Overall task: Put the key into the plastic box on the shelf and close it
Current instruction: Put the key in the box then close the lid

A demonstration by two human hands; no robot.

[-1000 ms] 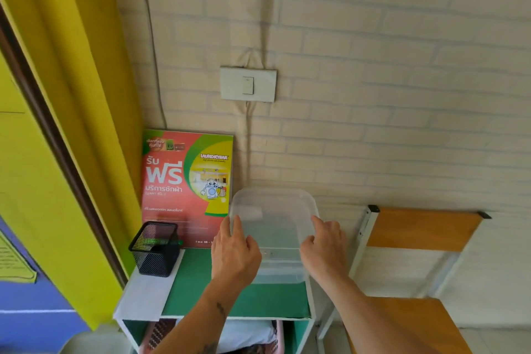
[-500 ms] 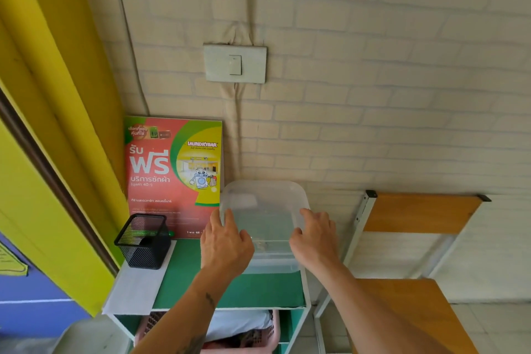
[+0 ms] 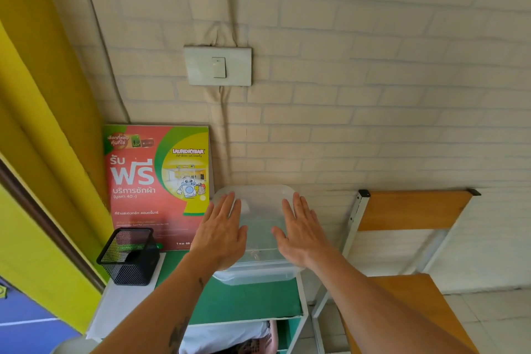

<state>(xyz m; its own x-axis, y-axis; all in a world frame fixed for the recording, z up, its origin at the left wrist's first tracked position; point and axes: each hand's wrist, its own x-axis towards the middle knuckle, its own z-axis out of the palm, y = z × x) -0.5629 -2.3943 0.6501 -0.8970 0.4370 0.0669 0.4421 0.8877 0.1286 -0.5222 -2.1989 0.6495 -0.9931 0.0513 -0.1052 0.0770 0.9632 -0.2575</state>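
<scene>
A clear plastic box (image 3: pixel 258 273) with its clear lid (image 3: pixel 260 198) on top stands on the green shelf top (image 3: pixel 244 302), against the brick wall. Through the lid a small key (image 3: pixel 254 253) shows faintly inside. My left hand (image 3: pixel 222 234) lies flat on the lid's left side, fingers stretched out. On the lid's right side rests my right hand (image 3: pixel 300 231), also flat with fingers spread. Neither hand grips anything.
A black mesh pen holder (image 3: pixel 129 257) stands at the shelf's left. A red laundry poster (image 3: pixel 159 181) leans on the wall behind it. A wooden chair (image 3: pixel 408 238) stands to the right. A light switch (image 3: pixel 218 66) is on the wall above. A pink basket (image 3: pixel 258 342) sits below.
Both hands have gone from curled on the lid's near part to flat with fingers stretched further back over the lid. The camera has tilted and come closer.
</scene>
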